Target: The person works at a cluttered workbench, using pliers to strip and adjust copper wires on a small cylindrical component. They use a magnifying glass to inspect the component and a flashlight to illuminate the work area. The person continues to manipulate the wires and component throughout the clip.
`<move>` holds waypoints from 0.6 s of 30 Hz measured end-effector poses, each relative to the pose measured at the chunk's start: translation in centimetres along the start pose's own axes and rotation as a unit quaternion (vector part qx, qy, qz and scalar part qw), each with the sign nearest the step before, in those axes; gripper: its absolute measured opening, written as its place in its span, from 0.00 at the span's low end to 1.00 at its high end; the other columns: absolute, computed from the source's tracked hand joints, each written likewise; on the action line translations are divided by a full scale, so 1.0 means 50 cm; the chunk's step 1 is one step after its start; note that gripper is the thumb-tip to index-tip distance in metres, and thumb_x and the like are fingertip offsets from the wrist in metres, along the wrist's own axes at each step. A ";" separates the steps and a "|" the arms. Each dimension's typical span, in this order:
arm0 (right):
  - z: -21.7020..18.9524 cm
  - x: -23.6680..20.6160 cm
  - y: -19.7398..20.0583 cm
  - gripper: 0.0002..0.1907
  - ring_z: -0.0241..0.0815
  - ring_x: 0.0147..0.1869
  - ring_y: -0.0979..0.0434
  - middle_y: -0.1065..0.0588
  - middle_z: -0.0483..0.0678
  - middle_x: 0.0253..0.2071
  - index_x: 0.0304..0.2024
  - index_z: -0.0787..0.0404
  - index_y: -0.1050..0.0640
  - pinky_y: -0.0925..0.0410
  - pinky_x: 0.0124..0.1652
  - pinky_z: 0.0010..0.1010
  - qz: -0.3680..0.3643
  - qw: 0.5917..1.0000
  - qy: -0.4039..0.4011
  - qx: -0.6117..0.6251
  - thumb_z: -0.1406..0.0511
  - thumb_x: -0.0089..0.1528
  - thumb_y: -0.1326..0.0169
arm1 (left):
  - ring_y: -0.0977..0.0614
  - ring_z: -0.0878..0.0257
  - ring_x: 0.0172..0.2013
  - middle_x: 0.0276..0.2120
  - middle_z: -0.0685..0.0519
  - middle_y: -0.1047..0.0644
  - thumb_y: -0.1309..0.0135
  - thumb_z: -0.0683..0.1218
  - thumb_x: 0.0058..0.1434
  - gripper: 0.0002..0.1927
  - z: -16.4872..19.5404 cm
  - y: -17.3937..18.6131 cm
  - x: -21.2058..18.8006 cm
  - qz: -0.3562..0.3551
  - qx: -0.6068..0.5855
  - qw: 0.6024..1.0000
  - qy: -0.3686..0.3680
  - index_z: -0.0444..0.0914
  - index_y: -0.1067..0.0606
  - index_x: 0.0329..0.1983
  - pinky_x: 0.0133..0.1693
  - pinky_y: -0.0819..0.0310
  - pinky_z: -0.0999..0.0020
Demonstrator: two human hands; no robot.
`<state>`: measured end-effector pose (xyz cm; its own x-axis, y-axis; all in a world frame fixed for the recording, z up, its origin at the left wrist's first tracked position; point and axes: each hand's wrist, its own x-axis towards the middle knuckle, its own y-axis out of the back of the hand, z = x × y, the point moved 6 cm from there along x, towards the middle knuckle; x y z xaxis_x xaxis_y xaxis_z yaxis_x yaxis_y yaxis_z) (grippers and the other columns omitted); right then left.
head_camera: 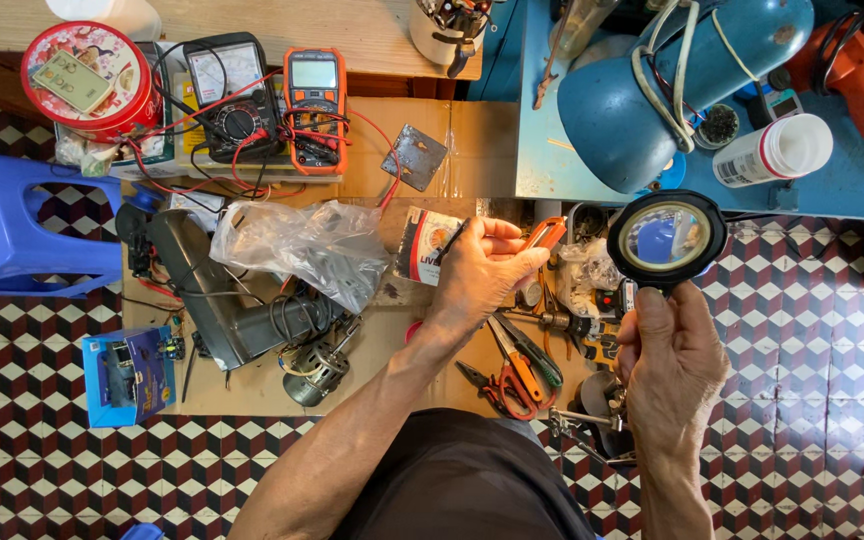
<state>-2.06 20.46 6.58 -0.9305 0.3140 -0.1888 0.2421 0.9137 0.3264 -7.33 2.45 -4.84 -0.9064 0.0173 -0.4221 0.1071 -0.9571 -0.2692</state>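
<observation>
The left hand pinches a small orange part beside a red-and-white printed packet; the right hand is closed round the handle of a black round magnifier, right of the part

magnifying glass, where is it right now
In the head view the magnifying glass is right of centre, held up by the right hand, just below the blue lamp and right of the left hand.
</observation>
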 end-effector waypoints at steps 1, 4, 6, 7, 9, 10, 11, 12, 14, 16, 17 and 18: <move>-0.002 0.000 -0.002 0.10 0.24 0.20 0.38 0.31 0.40 0.24 0.49 0.61 0.24 0.44 0.18 0.17 0.000 1.000 0.002 -0.003 0.62 0.72 0.51 | 0.16 0.65 0.38 0.41 0.46 0.20 0.34 0.44 0.55 0.24 -0.003 0.001 0.000 0.003 0.003 1.000 0.006 0.30 0.30 0.49 0.37 0.16 0.74; -0.004 0.000 -0.008 0.10 0.25 0.20 0.38 0.31 0.40 0.24 0.47 0.63 0.24 0.44 0.18 0.17 -0.007 1.000 -0.001 -0.007 0.62 0.73 0.51 | 0.16 0.65 0.37 0.41 0.47 0.20 0.34 0.45 0.55 0.23 -0.005 0.004 0.001 0.008 0.017 1.000 0.014 0.31 0.30 0.49 0.36 0.16 0.74; -0.003 0.001 -0.013 0.11 0.24 0.20 0.38 0.31 0.40 0.24 0.47 0.63 0.24 0.44 0.18 0.17 -0.013 1.000 -0.004 -0.009 0.61 0.73 0.51 | 0.16 0.66 0.37 0.40 0.47 0.20 0.34 0.45 0.55 0.23 -0.006 0.006 0.004 0.009 0.022 1.000 0.019 0.31 0.30 0.49 0.35 0.16 0.74; -0.003 0.002 -0.015 0.11 0.24 0.20 0.39 0.31 0.40 0.24 0.48 0.63 0.23 0.44 0.19 0.17 -0.015 1.000 -0.004 -0.011 0.61 0.73 0.51 | 0.16 0.66 0.36 0.40 0.47 0.19 0.34 0.45 0.55 0.23 -0.007 0.006 0.005 0.009 0.020 0.999 0.024 0.31 0.30 0.49 0.34 0.16 0.74; 0.000 0.006 -0.022 0.12 0.24 0.20 0.39 0.30 0.40 0.24 0.50 0.62 0.23 0.45 0.18 0.17 -0.024 0.999 -0.006 -0.026 0.61 0.72 0.51 | 0.16 0.66 0.36 0.39 0.47 0.19 0.34 0.45 0.55 0.23 -0.008 0.007 0.006 0.008 0.019 1.000 0.022 0.30 0.30 0.49 0.34 0.16 0.74; 0.002 0.008 -0.027 0.12 0.24 0.19 0.39 0.30 0.40 0.23 0.51 0.61 0.22 0.45 0.17 0.17 -0.032 0.999 -0.007 -0.038 0.61 0.72 0.51 | 0.16 0.66 0.36 0.39 0.46 0.19 0.34 0.45 0.55 0.23 -0.006 0.007 0.006 0.007 0.018 1.000 0.017 0.30 0.30 0.49 0.34 0.16 0.74; 0.004 0.010 -0.030 0.13 0.24 0.18 0.39 0.29 0.40 0.23 0.52 0.61 0.22 0.45 0.17 0.17 -0.039 0.998 -0.009 -0.051 0.61 0.71 0.51 | 0.16 0.66 0.36 0.39 0.46 0.19 0.34 0.45 0.55 0.24 -0.005 0.008 0.005 0.006 0.018 1.000 0.012 0.30 0.30 0.49 0.35 0.16 0.75; 0.006 0.010 -0.033 0.14 0.24 0.19 0.39 0.29 0.40 0.23 0.54 0.60 0.22 0.45 0.17 0.17 -0.044 0.998 -0.011 -0.053 0.61 0.71 0.51 | 0.16 0.65 0.36 0.39 0.46 0.19 0.34 0.45 0.55 0.24 -0.006 0.009 0.003 0.007 0.022 1.000 0.015 0.30 0.29 0.49 0.34 0.16 0.75; 0.008 0.012 -0.041 0.16 0.23 0.19 0.38 0.30 0.39 0.23 0.59 0.58 0.23 0.44 0.17 0.16 -0.058 0.997 -0.011 -0.059 0.60 0.71 0.52 | 0.16 0.65 0.35 0.38 0.47 0.20 0.34 0.45 0.55 0.24 -0.006 0.013 0.002 0.012 0.031 0.999 0.020 0.30 0.29 0.49 0.34 0.17 0.75; 0.005 0.015 -0.043 0.16 0.24 0.19 0.38 0.29 0.39 0.23 0.57 0.60 0.23 0.43 0.17 0.16 -0.060 0.997 0.003 -0.058 0.60 0.71 0.52 | 0.16 0.65 0.36 0.39 0.47 0.20 0.34 0.46 0.55 0.24 -0.006 0.016 0.001 0.010 0.032 0.999 0.032 0.30 0.29 0.50 0.34 0.16 0.76; 0.003 0.016 -0.044 0.16 0.24 0.19 0.38 0.29 0.39 0.23 0.56 0.61 0.23 0.42 0.17 0.16 -0.060 0.996 0.010 -0.058 0.60 0.72 0.52 | 0.16 0.66 0.36 0.39 0.48 0.21 0.34 0.46 0.56 0.24 -0.006 0.016 0.001 0.008 0.033 0.999 0.038 0.30 0.29 0.50 0.34 0.16 0.76; 0.003 0.017 -0.043 0.16 0.24 0.18 0.37 0.29 0.39 0.23 0.57 0.60 0.23 0.42 0.16 0.16 -0.055 0.996 0.008 -0.062 0.60 0.71 0.52 | 0.15 0.66 0.36 0.39 0.47 0.20 0.34 0.47 0.56 0.24 -0.004 0.017 0.000 0.007 0.038 0.999 0.036 0.31 0.29 0.50 0.34 0.16 0.76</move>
<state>-3.35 18.82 5.59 -0.9542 0.2078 -0.2153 0.1026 0.9031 0.4169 -7.17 1.71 -5.24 -0.8731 0.0211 -0.4870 0.0866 -0.9765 -0.1976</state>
